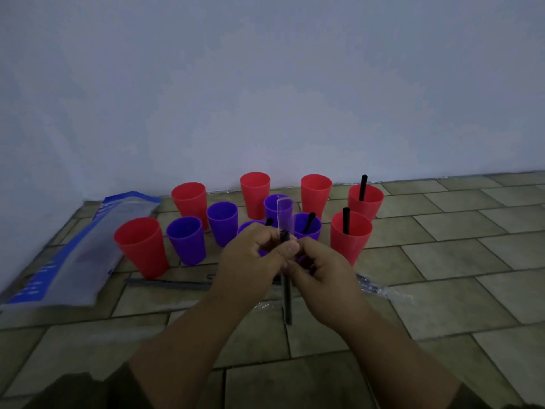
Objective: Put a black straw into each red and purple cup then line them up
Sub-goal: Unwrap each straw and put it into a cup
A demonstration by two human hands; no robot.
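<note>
Left grip (253,256) and right grip (323,271) both pinch a wrapped straw (286,302); a sharp tug could topple the near purple cup (250,227).

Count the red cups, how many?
6 red cups: front left, back left, back middle, back right, far right, front right. The left hand and right hand could hide another.

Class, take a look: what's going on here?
A person is unwrapping a black straw: left hand and right hand both pinch it, its clear wrapper sticking up. Red cups and purple cups stand bunched on the tiled floor, not lined up; four hold straws, the rest look empty.
</note>
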